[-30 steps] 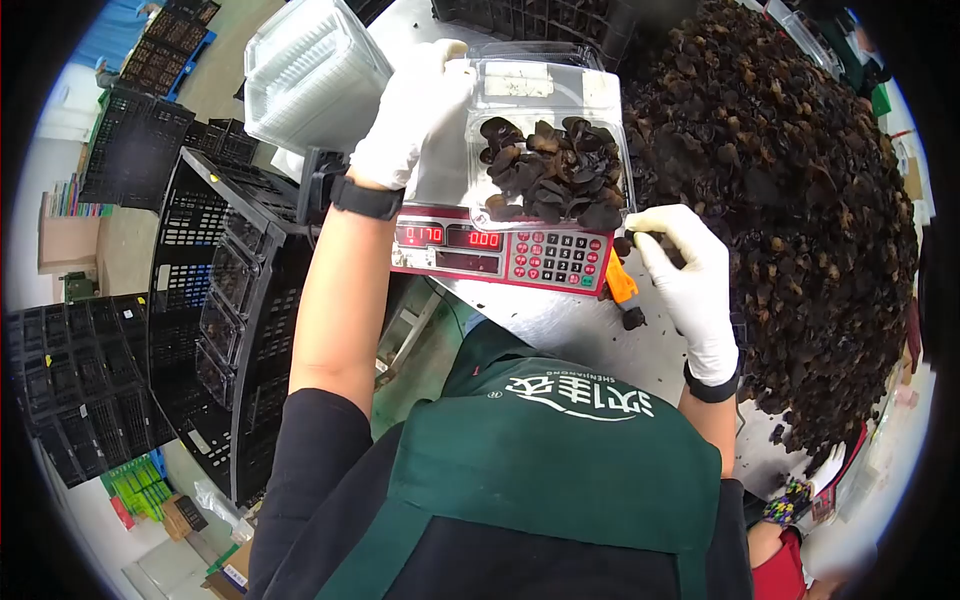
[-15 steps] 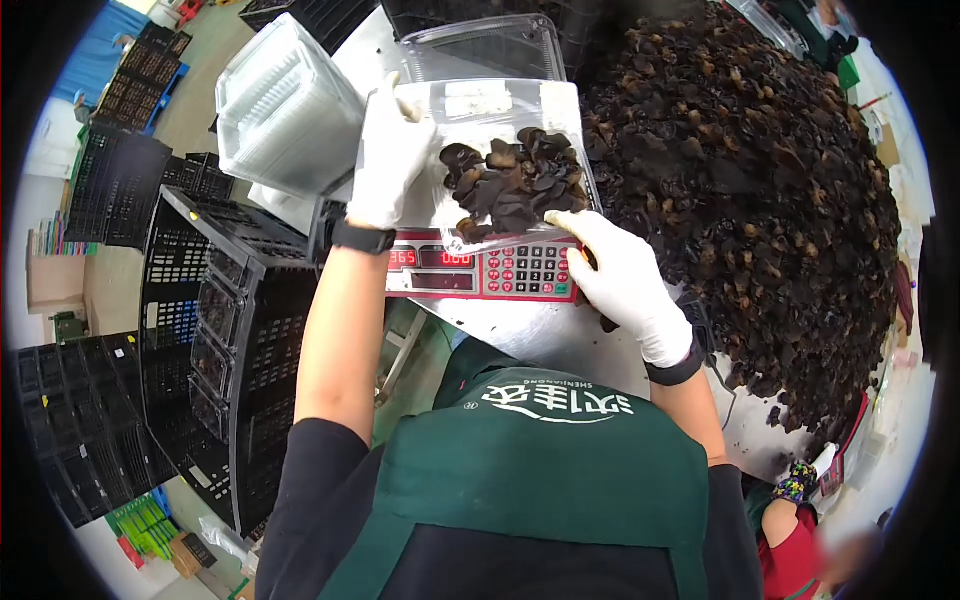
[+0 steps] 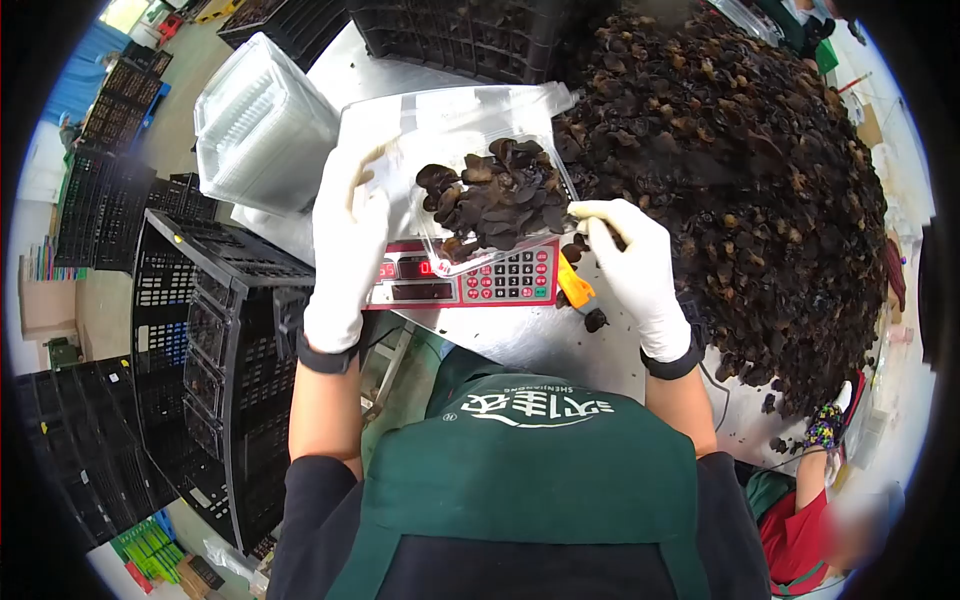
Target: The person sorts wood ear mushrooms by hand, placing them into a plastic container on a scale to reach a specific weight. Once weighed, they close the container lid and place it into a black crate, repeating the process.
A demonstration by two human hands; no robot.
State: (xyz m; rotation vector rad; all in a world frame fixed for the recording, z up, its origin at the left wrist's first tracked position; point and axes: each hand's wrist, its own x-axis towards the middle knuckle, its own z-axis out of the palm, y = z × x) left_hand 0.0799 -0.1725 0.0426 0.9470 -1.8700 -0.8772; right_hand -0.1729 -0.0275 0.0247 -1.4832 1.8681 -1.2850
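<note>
A clear plastic box (image 3: 432,250) of dark wood ear mushrooms (image 3: 495,195) rests on a red-framed digital scale (image 3: 410,292). A clear flap (image 3: 450,100) spans the box's far side. My left hand (image 3: 345,240), in a white glove, is at the box's left side, its curled fingers and thumb apart and slightly blurred. At the box's right edge, the thumb and fingers of my gloved right hand (image 3: 635,265) are pinched together. Whatever lies between those fingertips is too small to make out. Beside the scale, below my right hand, lies an orange-handled item (image 3: 574,285).
A large heap of wood ear (image 3: 720,200) covers the table's right side. Stacked clear boxes (image 3: 262,125) stand at the left. Black crates (image 3: 215,350) are left of the table, with another crate (image 3: 450,35) behind. A co-worker in red (image 3: 795,530) is at lower right.
My left hand has moved down and off the box's rim. My right hand has shifted from the mushrooms to the right edge. The clear flap sits lower, and the orange handle is uncovered.
</note>
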